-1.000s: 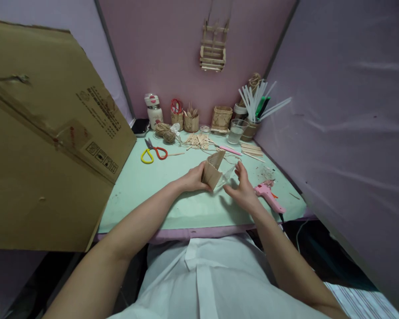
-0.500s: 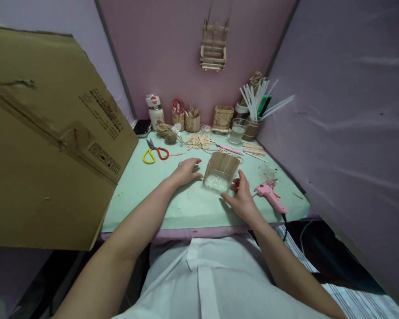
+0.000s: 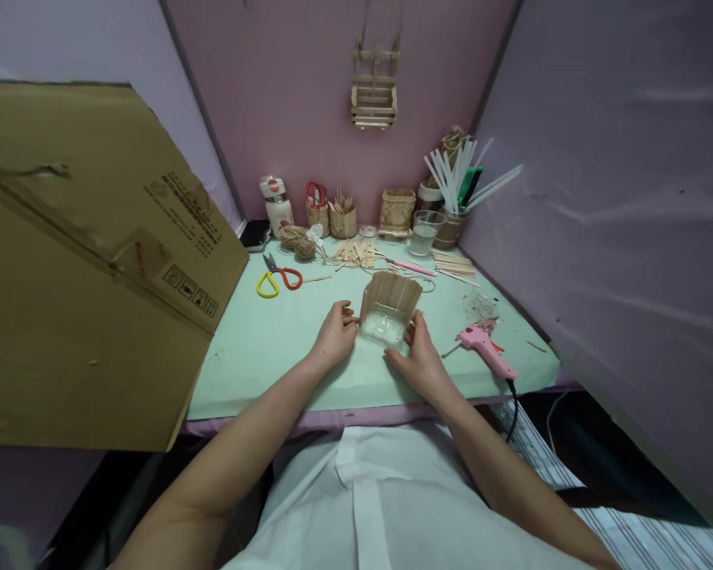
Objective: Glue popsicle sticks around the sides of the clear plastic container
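Observation:
A clear plastic box (image 3: 383, 326) sits on the table in front of me, with a row of flat wooden craft sticks (image 3: 392, 293) standing along its far side. My right hand (image 3: 419, 356) grips the box's right side, its thumb at the near corner and its fingers partly hidden. On the left, my left hand (image 3: 337, 334) has its fingers bent, with the tips against the box's left edge. A pink hot glue gun (image 3: 486, 350) lies to the right of my right hand. Scissors (image 3: 279, 275) with yellow and red handles rest beyond my left hand.
Twine (image 3: 299, 241), loose sticks (image 3: 356, 253) and a pink-handled tool (image 3: 413, 267) lie toward the back. Behind them stand a cup of clear liquid (image 3: 424, 235), stick-covered holders (image 3: 398, 210) and white glue sticks (image 3: 451, 178). A large cardboard sheet (image 3: 95, 277) leans in at left.
My left hand has come nearer to me and its fingers have bent in to the box's left edge. My right hand has closed against the right side. The box has shifted slightly left.

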Available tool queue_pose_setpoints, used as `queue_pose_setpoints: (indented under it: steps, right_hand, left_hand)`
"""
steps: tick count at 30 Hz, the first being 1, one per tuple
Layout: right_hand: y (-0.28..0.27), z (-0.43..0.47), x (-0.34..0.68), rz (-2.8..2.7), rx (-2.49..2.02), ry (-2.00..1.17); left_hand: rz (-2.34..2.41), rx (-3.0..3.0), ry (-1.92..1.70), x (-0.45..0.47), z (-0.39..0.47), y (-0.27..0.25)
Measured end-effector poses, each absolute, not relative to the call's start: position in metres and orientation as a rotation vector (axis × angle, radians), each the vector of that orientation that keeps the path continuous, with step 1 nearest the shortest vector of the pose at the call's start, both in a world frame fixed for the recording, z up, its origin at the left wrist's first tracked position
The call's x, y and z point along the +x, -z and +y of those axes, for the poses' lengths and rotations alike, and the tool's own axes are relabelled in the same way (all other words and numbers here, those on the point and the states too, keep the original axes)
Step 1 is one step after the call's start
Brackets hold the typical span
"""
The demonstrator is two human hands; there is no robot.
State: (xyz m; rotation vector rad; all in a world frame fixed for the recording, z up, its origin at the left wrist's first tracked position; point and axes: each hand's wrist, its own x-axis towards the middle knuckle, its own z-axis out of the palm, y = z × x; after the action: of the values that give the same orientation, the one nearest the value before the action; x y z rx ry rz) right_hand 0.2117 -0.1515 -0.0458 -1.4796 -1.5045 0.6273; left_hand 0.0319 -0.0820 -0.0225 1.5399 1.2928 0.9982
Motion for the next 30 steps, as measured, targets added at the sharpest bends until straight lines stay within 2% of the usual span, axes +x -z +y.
queue_pose_setpoints:
  steps: [7,17,30]
  right_hand:
    - [0.034,-0.148,0.21,-1.413,-1.506,-0.688]
    - [0.033,-0.15,0.21,-1.413,-1.539,-0.613]
    - [0.03,-0.149,0.211,-1.436,-1.569,-0.622]
  left_hand:
    - [1.296,1.576,-0.99,0.028,-0.075,0.022]
    - [1.292,1.836,-0.98,0.027,-0.078,0.012]
    - [1.508,2.059,-0.854,0.028,-0.078,0.004]
